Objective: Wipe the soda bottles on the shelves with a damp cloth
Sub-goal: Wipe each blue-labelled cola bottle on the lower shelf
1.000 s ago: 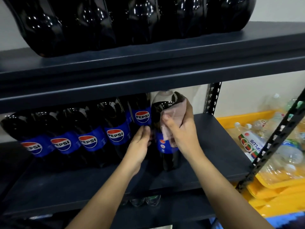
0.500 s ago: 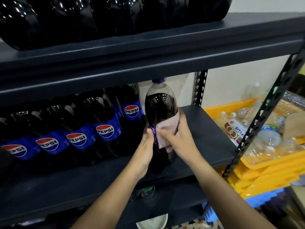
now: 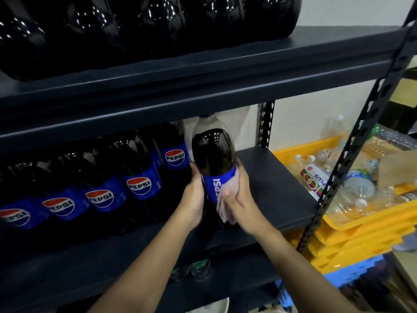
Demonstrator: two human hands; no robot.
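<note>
Soda bottle [image 3: 213,152] in work: a large dark cola bottle with a blue label, standing upright near the front edge of the middle shelf [image 3: 270,188], at the right end of a row of matching bottles [image 3: 140,175]. Its label is turned so the lettering runs vertically. Its cap sits just under the shelf above and is mostly hidden.

Upper shelf [image 3: 203,71]: dark board carrying a row of large dark bottles [image 3: 146,23], only their lower bodies in view.

Right of the rack: stacked yellow crates [image 3: 361,224] holding assorted clear plastic bottles, well apart from the bottle in work.

Both forearms reach up and forward from the bottom of the view, converging on the bottle.

Left hand [image 3: 194,197]: wrapped round the left side of the bottle at label height, fingers curled behind it, thumb up along the side. Grip steadies the bottle.

Right hand [image 3: 239,202]: on the right side of the bottle, thumb across the front of the label, fingers curled round the far side, pinning the cloth against the bottle.

Cloth [image 3: 230,184]: pale pink, folded, caught between right palm and label; a lower edge hangs out below the thumb. Whether it is wet cannot be told.
</note>
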